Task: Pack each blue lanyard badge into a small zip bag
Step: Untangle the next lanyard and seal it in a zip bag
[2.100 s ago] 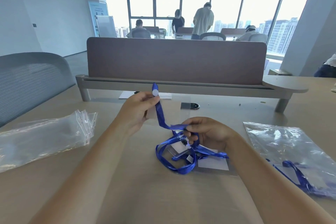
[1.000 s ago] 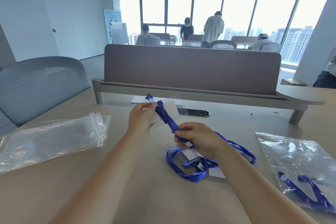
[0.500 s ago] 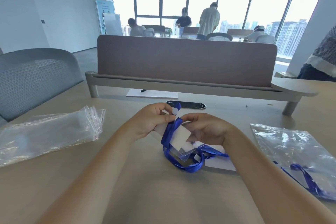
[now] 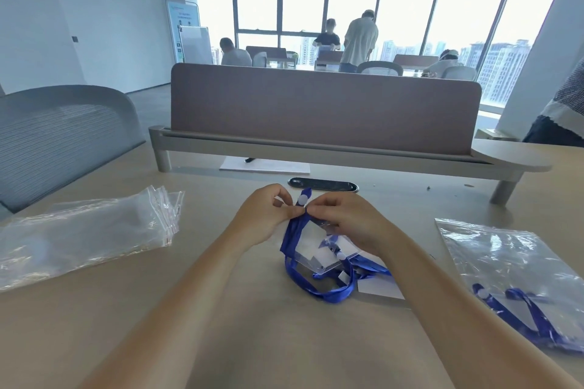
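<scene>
My left hand [image 4: 264, 218] and my right hand [image 4: 346, 221] meet at the middle of the table, both pinching the top of a blue lanyard [image 4: 300, 208] by its white snap. A clear badge holder [image 4: 311, 249] hangs from it, resting on a heap of more blue lanyard badges [image 4: 331, 290]. At the left lies a stack of small clear zip bags [image 4: 88, 230]. At the right lies a zip bag [image 4: 512, 275] with a blue lanyard [image 4: 524, 313] inside.
A brown desk divider [image 4: 322, 104] on a grey rail crosses the table's far side, with white paper [image 4: 265, 166] and a black cable grommet [image 4: 322, 184] before it. A grey mesh chair [image 4: 60, 139] stands at the left. A person stands at the right edge; others work by the windows.
My hands, once apart with the lanyard stretched between them, have come together over the heap. The strap is now bunched beside the badge holder, and both hands pinch its top.
</scene>
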